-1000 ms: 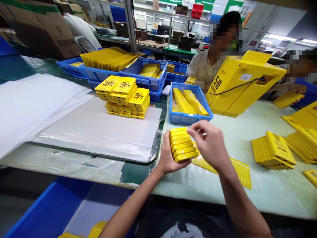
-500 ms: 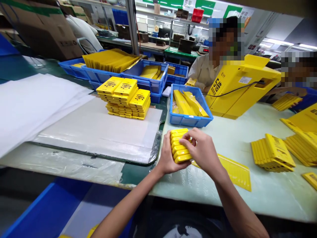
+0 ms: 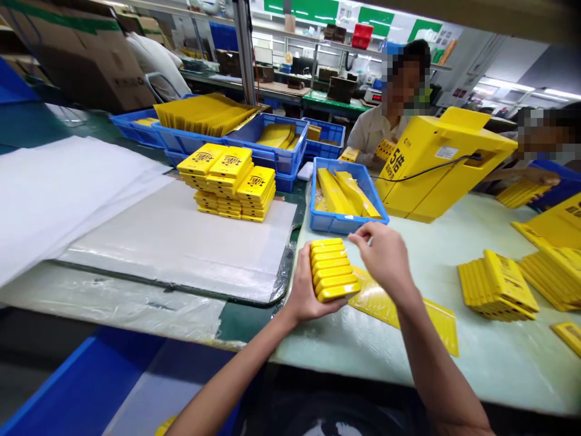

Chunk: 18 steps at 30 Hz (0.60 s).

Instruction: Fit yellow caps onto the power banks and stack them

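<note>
A stack of several yellow power banks [image 3: 333, 270] rests in my left hand [image 3: 305, 293], whose fingers and palm wrap its left side and underside. Their rounded, glossy edges face me. Just right of the stack and apart from it, my right hand [image 3: 385, 257] is raised with thumb and fingers pinched. A tiny pale bit seems to show at its fingertips, too small to name. Under my right forearm, a yellow strip-marked sheet [image 3: 440, 327] lies on the pale tabletop [image 3: 354, 357].
Piled yellow power banks [image 3: 227, 181] stand on a grey-white board [image 3: 181, 242] at left. Ahead sits a blue bin [image 3: 349, 225] of yellow strips. Right are a big yellow cabinet [image 3: 436, 175] and more power banks [image 3: 497, 284]. A co-worker [image 3: 374, 130] sits behind the cabinet.
My right hand has lifted off the face of the stack and moved up and right, fingers still pinched. My left hand keeps the stack nearly in place.
</note>
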{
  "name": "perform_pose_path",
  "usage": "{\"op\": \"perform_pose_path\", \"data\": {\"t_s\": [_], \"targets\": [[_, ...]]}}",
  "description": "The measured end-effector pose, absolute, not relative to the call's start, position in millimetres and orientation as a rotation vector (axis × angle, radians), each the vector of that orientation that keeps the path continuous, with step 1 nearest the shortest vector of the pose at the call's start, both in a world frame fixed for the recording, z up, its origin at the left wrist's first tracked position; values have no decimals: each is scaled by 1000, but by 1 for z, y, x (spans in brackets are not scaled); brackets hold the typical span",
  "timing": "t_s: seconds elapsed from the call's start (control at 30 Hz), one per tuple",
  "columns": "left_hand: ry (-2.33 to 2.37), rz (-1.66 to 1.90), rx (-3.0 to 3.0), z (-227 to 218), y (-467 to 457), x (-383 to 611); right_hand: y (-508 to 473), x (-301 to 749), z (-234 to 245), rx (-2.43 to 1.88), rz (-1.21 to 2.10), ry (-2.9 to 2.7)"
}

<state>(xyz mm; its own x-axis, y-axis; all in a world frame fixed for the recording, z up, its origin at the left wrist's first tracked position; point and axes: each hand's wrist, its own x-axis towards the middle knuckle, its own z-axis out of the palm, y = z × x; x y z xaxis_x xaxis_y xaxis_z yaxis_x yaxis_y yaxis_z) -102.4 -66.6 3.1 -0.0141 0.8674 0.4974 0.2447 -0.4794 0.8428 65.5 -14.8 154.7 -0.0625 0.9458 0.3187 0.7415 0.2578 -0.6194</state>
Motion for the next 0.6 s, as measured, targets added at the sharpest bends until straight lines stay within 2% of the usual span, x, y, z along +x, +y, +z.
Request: {"op": "perform_pose_path", "data": {"t_s": [0.2, 0.33, 0.47, 0.53, 0.6], "targets": [[1168, 1530, 1741, 0, -68, -105, -25, 72, 149, -1209, 578, -1877], [1165, 1520, 1738, 0, -68, -105, -25, 68, 135, -1242, 594, -1975], [1161, 1532, 1716, 2, -68, -104, -1, 88, 139, -1393, 476, -1774], [1168, 1530, 1704, 4, -68, -103, 3, 87, 146, -1342, 454, -1703], [1161, 1526, 1690, 8, -69, -102, 0, 72, 150, -1200, 583, -1806]]}}
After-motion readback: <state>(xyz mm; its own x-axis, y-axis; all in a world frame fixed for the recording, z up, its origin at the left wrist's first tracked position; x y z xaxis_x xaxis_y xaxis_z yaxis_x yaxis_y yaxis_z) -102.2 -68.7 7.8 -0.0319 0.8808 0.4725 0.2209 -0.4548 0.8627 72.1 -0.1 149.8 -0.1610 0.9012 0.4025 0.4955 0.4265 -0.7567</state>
